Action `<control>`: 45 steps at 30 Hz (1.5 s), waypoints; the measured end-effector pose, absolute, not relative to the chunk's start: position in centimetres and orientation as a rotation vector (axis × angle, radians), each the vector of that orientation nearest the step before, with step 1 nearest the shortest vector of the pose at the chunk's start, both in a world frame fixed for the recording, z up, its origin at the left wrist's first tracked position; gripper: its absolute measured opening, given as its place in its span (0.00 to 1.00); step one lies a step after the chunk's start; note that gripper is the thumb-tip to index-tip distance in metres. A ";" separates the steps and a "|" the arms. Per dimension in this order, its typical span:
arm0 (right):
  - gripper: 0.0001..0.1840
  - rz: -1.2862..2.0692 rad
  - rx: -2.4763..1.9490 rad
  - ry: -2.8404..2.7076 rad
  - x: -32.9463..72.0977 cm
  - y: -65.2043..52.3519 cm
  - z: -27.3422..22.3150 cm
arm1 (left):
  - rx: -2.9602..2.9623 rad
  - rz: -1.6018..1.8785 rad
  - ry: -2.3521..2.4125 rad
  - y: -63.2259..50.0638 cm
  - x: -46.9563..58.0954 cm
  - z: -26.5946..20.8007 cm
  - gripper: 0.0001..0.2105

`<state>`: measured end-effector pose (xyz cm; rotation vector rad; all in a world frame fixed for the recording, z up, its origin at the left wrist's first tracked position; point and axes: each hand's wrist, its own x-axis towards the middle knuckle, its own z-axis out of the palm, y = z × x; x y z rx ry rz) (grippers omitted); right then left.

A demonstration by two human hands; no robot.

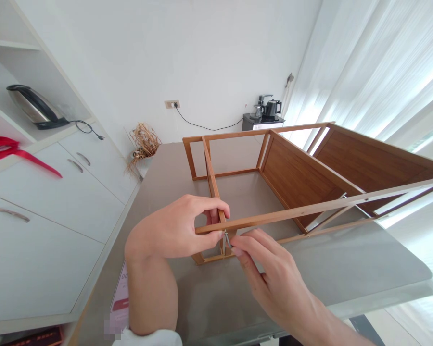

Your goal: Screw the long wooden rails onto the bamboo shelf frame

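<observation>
A brown wooden shelf rack [296,214] lies on its side on the grey table, its panels standing upright. My left hand [176,226] is closed around the rack's near rail where a crossbar [211,175] meets it, fingers over the top and thumb below. Pinched between the thumb and fingers of my right hand [270,264] is a small bent metal hex key [227,239]. Its upper end meets the near rail right by my left thumb. Whether it sits in a screw head is too small to tell.
The grey table [364,254] has a rounded right corner. A pink printed sheet [120,298] lies by my left forearm. White cabinets with a kettle [36,108] stand left, dried plants [144,142] behind. A small black stand [261,120] holds a coffee-maker-like appliance near the curtain [375,62].
</observation>
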<state>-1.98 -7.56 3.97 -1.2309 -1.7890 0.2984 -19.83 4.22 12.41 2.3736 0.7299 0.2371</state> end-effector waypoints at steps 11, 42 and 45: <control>0.08 0.784 -1.095 -1.470 -4.9 -7.3 2.4 | 2.342 0.189 0.768 4.0 -19.7 12.8 0.10; 0.11 0.231 -1.109 -1.732 -2.3 -7.0 2.7 | 2.364 0.221 0.744 4.1 -19.7 12.7 0.11; 0.10 0.263 -1.121 -1.727 -2.4 -7.0 2.6 | 2.360 0.222 0.743 4.0 -19.7 12.7 0.10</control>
